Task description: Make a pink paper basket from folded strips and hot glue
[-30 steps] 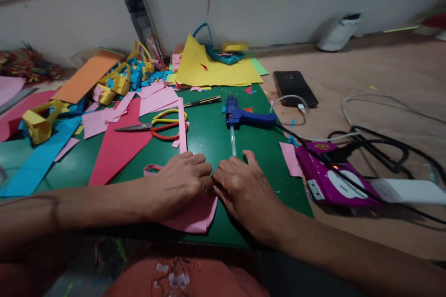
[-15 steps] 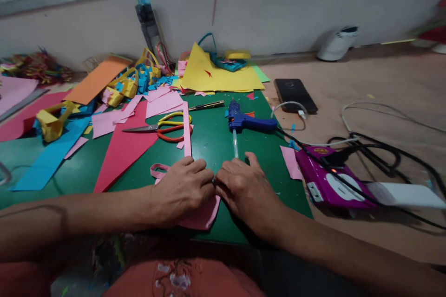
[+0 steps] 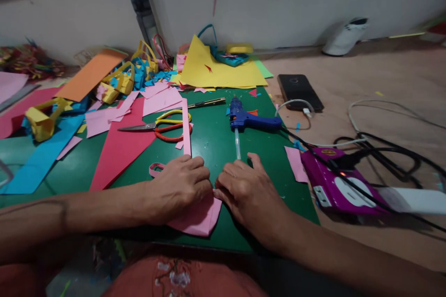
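A folded piece of pink paper [image 3: 198,220] lies at the table's near edge, partly covered by my hands. My left hand [image 3: 183,185] is closed over it, fingers curled down on its upper part. My right hand [image 3: 244,190] pinches its right edge, the thumb side partly raised. A pink paper strip [image 3: 186,127] stretches away from behind my left hand, across the handles of the scissors [image 3: 156,126]. A small pink loop [image 3: 156,169] shows beside my left wrist. Beyond my right hand lies a blue glue gun [image 3: 256,120] with a clear glue stick in it.
Red paper [image 3: 121,148], blue paper [image 3: 52,158] and yellow paper [image 3: 223,72] cover parts of the green table [image 3: 209,137]. Small yellow paper baskets [image 3: 42,123] stand at left. To the right are a phone [image 3: 300,93], a purple power box [image 3: 334,185] and tangled cables.
My left hand has shifted slightly left, away from my right hand, and more of the pink paper shows between and below them. The camera view has tilted slightly.
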Demonstrator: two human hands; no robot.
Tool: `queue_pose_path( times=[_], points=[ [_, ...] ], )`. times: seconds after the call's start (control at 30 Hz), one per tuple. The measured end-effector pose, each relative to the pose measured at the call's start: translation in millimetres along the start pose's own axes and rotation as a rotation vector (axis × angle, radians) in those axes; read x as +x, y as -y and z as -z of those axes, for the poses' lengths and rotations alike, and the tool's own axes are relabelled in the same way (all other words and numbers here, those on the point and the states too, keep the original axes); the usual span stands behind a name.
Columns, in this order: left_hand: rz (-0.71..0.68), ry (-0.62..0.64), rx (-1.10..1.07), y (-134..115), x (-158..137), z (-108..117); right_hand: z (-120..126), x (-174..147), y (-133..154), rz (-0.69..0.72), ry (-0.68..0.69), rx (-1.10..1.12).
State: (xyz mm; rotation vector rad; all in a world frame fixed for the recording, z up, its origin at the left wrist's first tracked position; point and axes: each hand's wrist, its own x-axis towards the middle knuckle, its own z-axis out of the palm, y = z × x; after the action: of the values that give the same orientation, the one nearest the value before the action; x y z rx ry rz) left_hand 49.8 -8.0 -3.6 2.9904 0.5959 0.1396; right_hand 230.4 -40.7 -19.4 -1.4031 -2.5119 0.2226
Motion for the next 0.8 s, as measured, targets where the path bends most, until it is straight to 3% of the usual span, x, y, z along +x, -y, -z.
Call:
queue_pose_path(
  times=[0.27,0.53,0.8],
  points=[
    [-0.029,0.002,0.032,-0.3,1.1,2.2,0.9,-0.5,1.0,-0.004,0.0,0.005],
    [-0.096,-0.104,0.121,-4.6,2.7,-6.9,0.4,-0.4,1.4,0.006,-0.005,-0.005],
    [-0.033,-0.069,0.042,1.7,-2.8,-3.9,3.6,0.8,1.7,-0.017,0.04,0.002]
  ],
)
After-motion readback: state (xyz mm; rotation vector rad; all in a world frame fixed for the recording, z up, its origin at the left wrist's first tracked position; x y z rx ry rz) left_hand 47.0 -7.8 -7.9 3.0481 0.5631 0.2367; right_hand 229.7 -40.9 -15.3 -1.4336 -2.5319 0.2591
